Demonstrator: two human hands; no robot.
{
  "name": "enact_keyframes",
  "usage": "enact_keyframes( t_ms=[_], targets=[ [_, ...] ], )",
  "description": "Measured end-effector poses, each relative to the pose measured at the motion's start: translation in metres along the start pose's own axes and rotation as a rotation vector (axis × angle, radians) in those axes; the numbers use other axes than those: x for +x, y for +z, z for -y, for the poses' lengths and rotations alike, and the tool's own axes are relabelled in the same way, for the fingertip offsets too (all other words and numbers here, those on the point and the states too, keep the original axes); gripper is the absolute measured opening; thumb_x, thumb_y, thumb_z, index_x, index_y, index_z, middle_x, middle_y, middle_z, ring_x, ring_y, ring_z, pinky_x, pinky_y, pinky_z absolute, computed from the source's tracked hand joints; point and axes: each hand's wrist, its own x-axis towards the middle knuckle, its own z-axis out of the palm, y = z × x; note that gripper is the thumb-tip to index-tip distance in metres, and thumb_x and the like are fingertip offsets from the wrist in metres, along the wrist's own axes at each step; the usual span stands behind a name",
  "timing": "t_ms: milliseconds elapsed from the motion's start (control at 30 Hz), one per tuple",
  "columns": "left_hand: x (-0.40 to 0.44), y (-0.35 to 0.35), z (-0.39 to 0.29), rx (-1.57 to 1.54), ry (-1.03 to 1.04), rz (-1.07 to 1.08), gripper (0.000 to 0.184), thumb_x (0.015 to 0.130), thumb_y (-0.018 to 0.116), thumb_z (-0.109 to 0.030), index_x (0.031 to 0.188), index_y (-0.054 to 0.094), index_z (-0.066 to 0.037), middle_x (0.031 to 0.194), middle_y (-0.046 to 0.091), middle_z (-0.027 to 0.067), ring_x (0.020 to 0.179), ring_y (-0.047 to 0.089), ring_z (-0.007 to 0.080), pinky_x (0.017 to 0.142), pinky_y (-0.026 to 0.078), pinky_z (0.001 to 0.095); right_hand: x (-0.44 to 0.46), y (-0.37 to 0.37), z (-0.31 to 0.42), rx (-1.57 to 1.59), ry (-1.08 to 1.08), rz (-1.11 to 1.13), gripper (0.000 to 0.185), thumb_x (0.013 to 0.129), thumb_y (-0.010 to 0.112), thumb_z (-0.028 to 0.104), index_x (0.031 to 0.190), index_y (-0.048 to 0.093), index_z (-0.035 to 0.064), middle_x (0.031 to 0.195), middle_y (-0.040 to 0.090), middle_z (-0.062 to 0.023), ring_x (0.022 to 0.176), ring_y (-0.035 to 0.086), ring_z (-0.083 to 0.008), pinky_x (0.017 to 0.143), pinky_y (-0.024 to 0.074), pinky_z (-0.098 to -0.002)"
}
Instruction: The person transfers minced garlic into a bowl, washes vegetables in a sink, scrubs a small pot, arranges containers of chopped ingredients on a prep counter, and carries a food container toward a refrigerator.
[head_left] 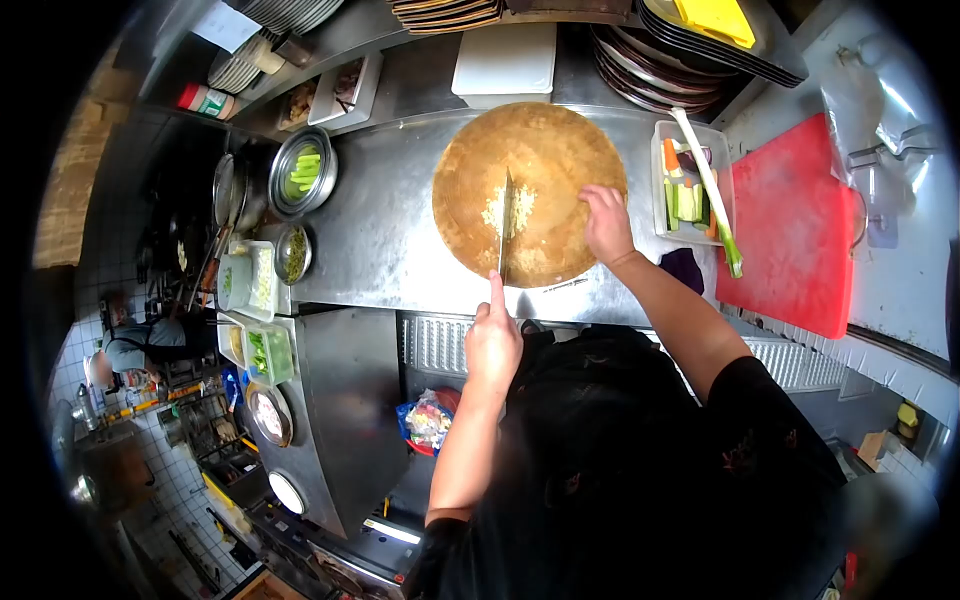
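My left hand (492,340) is closed round the handle of a kitchen knife, its index finger stretched along the back. The knife (505,225) points away from me, its blade among finely chopped pale bits (522,205), perhaps garlic. They lie on a thick round wooden chopping board (465,160). At the board's right edge, my right hand (606,228) rests with fingers loosely bent and apart, holding nothing I can see.
Right of the board stands a clear tub (662,140) of cut vegetables with a leek (712,185) across it. Beyond lies a red cutting board (790,230). A white lidded container (505,60) and plate stacks (655,75) stand behind. Metal bowls (302,170) sit left.
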Motion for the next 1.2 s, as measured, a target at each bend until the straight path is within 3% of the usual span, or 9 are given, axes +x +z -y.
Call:
enact_keyframes(
  t_ms=[200, 367, 500, 600, 833, 867, 1067, 1167, 1200],
  targets=[
    [-0.009, -0.021, 0.017, -0.106, 0.17, -0.072, 0.069, 0.089, 0.061, -0.002, 0.153, 0.037, -0.008, 0.09, 0.066, 0.0224, 0.073, 0.068, 0.0407, 0.067, 0.057, 0.0486, 0.0, -0.008, 0.001, 0.095, 0.083, -0.036, 0.031, 0.081, 0.05, -0.011, 0.106, 0.065, -0.0002, 0.117, 0.063, -0.017, 0.113, 0.056, -0.0375, 0.098, 0.0471, -0.0416],
    [0.007, -0.041, 0.046, -0.257, 0.271, 0.147, 0.068, 0.089, 0.063, 0.0, 0.152, 0.04, -0.011, 0.098, 0.067, 0.0238, 0.086, 0.068, 0.0413, 0.078, 0.055, 0.046, -0.022, -0.035, 0.006, 0.255, 0.212, -0.133, 0.028, 0.086, 0.05, -0.01, 0.108, 0.064, -0.0006, 0.12, 0.063, -0.0169, 0.117, 0.058, -0.0352, 0.1, 0.0472, -0.0399],
    [0.038, -0.048, 0.082, -0.324, 0.37, 0.308, 0.068, 0.088, 0.063, 0.001, 0.151, 0.042, -0.013, 0.108, 0.067, 0.0268, 0.096, 0.067, 0.0429, 0.086, 0.054, 0.0446, -0.069, -0.067, 0.025, 0.2, 0.287, -0.126, 0.032, 0.091, 0.045, -0.016, 0.112, 0.064, -0.001, 0.124, 0.062, -0.0158, 0.114, 0.061, -0.0284, 0.09, 0.0541, -0.033],
    [0.066, -0.055, 0.108, -0.316, 0.403, 0.386, 0.067, 0.088, 0.062, 0.001, 0.151, 0.042, -0.011, 0.109, 0.067, 0.0269, 0.098, 0.067, 0.0429, 0.087, 0.054, 0.044, -0.106, -0.074, 0.043, 0.106, 0.316, -0.154, 0.036, 0.083, 0.047, -0.018, 0.109, 0.065, 0.0004, 0.118, 0.065, -0.016, 0.112, 0.06, -0.0346, 0.086, 0.0545, -0.0358],
    [0.117, -0.069, 0.147, -0.258, 0.578, 0.277, 0.066, 0.09, 0.06, -0.001, 0.152, 0.04, -0.01, 0.102, 0.068, 0.0247, 0.092, 0.067, 0.0411, 0.083, 0.055, 0.0467, -0.191, -0.028, 0.102, -0.201, 0.585, -0.234, 0.034, 0.082, 0.05, -0.014, 0.108, 0.065, 0.0012, 0.119, 0.064, -0.0176, 0.113, 0.058, -0.0389, 0.1, 0.0462, -0.0438],
    [0.119, -0.073, 0.151, -0.22, 0.623, 0.272, 0.066, 0.089, 0.059, 0.0, 0.152, 0.04, -0.009, 0.095, 0.067, 0.0218, 0.085, 0.068, 0.0391, 0.077, 0.056, 0.0467, -0.209, -0.017, 0.115, -0.243, 0.683, -0.218, 0.031, 0.087, 0.051, -0.01, 0.111, 0.065, 0.0019, 0.122, 0.064, -0.0172, 0.118, 0.058, -0.0367, 0.102, 0.0462, -0.0406],
    [0.137, -0.094, 0.168, -0.002, 0.79, 0.259, 0.065, 0.09, 0.057, 0.0, 0.152, 0.04, -0.008, 0.083, 0.063, 0.0197, 0.067, 0.065, 0.0379, 0.062, 0.055, 0.0469, -0.303, 0.059, 0.213, -0.302, 1.141, -0.089, 0.036, 0.085, 0.066, 0.005, 0.12, 0.061, 0.0027, 0.133, 0.057, -0.0212, 0.125, 0.053, -0.0409, 0.106, 0.0447, -0.0447],
    [0.146, -0.104, 0.166, -0.028, 0.824, 0.246, 0.064, 0.09, 0.056, 0.0, 0.152, 0.04, -0.007, 0.08, 0.062, 0.0197, 0.064, 0.065, 0.0376, 0.06, 0.055, 0.0473, -0.336, 0.077, 0.231, -0.378, 1.25, -0.045, 0.045, 0.082, 0.071, 0.011, 0.125, 0.06, 0.0036, 0.137, 0.052, -0.0242, 0.126, 0.051, -0.0427, 0.107, 0.044, -0.0458],
    [0.144, -0.107, 0.164, -0.017, 0.733, 0.311, 0.066, 0.09, 0.058, 0.0, 0.153, 0.039, -0.009, 0.087, 0.065, 0.0226, 0.073, 0.066, 0.04, 0.068, 0.054, 0.0471, -0.336, 0.073, 0.23, -0.397, 1.246, -0.055, 0.046, 0.082, 0.071, 0.011, 0.126, 0.059, 0.0038, 0.137, 0.052, -0.0243, 0.126, 0.051, -0.0431, 0.106, 0.0444, -0.0467]
  ],
)
